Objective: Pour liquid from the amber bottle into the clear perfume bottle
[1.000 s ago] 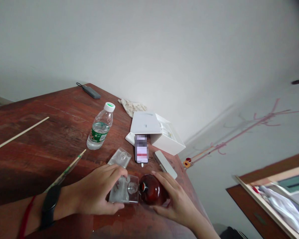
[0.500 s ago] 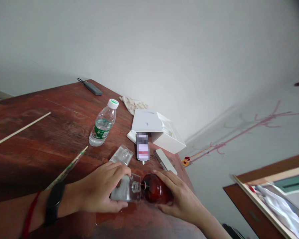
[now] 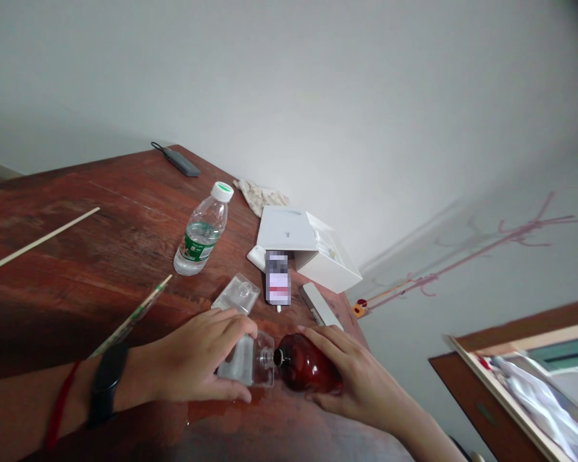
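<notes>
On table (image 3: 77, 256): two clear flasks (image 3: 248, 362), one amber bottle (image 3: 306, 369).

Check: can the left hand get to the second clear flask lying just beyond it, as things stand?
Probably not freely: the left hand is wrapped around a clear flask held mouth to mouth with the red bottle. The spare flask lies close beyond its fingers, with bare table between.

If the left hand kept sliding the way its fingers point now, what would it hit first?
Most likely the dark red bottle. The left hand points right, holding a clear square bottle whose neck already faces the red bottle's mouth, nearly touching. The right hand holds that red bottle; the exact gap is unclear.
</notes>
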{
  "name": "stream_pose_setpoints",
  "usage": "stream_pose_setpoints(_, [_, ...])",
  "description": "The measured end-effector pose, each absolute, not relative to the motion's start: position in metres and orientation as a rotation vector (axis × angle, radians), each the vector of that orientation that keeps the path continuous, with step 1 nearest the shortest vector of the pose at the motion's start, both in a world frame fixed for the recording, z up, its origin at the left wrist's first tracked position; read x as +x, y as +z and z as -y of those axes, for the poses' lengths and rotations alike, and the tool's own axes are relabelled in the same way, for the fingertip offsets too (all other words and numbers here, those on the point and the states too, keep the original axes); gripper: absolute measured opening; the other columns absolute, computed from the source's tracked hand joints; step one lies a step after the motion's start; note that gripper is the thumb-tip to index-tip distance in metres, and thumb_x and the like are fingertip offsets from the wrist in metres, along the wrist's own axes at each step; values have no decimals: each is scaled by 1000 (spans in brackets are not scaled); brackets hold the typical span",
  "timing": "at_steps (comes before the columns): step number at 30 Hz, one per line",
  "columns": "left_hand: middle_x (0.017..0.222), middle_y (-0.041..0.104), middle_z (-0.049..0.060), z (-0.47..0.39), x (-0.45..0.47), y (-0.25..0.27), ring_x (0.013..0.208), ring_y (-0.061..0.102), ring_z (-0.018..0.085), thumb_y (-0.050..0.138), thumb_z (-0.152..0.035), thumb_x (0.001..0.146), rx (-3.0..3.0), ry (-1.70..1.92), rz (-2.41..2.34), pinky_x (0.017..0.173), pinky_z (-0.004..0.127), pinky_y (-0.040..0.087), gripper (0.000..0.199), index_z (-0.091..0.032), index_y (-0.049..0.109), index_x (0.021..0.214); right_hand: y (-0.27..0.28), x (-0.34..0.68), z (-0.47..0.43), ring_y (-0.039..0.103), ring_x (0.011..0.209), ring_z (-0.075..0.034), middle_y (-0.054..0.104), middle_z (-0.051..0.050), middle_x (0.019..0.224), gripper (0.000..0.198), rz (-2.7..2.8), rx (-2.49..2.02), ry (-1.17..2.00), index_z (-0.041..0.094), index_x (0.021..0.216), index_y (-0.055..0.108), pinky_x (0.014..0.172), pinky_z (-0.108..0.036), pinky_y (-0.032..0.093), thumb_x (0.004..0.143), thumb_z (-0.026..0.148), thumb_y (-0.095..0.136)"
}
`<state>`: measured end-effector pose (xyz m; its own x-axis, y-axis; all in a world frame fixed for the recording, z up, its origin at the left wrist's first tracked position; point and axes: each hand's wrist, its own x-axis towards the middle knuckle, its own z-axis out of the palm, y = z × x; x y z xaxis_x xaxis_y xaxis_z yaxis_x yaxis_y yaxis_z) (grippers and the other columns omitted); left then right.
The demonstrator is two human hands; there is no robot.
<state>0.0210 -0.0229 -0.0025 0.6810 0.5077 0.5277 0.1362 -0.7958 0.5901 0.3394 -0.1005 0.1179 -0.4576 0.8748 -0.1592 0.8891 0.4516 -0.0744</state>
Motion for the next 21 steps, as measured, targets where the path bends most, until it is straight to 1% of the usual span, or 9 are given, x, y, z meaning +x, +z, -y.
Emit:
stream_pose_setpoints(3, [122, 71, 7, 22, 21, -2, 106, 71, 31, 108, -43, 73, 2398, 954, -486, 95, 39, 54, 81, -20, 56, 130, 123, 337, 100, 65, 143, -42, 63, -23, 158, 93, -2560, 1571, -221, 22, 167, 47, 119, -64, 54, 80, 21, 80])
stream_pose_setpoints(8, [126, 71, 8, 22, 20, -6, 112, 71, 33, 106, -46, 76, 2413, 976, -476, 99, 41, 54, 80, -21, 55, 133, 134, 328, 100, 64, 145, -42, 62, -23, 160, 94, -2490, 1595, -251, 21, 167, 49, 121, -62, 54, 79, 23, 82])
stream_pose_setpoints(13, [129, 72, 9, 21, 20, -7, 114, 72, 33, 105, -46, 77, 2391, 1010, -447, 101, 41, 54, 79, -22, 54, 134, 140, 325, 102, 64, 145, -42, 61, -21, 162, 97, -2446, 1614, -264, 23, 167, 49, 122, -61, 53, 76, 22, 83])
stream_pose_setpoints(18, [128, 72, 9, 20, 21, -8, 114, 73, 33, 103, -49, 80, 2383, 1007, -435, 100, 41, 55, 75, -22, 55, 131, 146, 319, 102, 63, 146, -42, 62, -20, 161, 95, -2384, 1628, -269, 23, 167, 50, 123, -62, 52, 78, 23, 83])
stream_pose_setpoints(21, [129, 72, 10, 19, 22, -9, 115, 72, 33, 103, -48, 80, 2394, 1018, -430, 101, 42, 55, 75, -23, 54, 131, 150, 315, 101, 64, 145, -42, 62, -20, 161, 95, -2372, 1630, -278, 23, 167, 50, 122, -62, 53, 77, 21, 81])
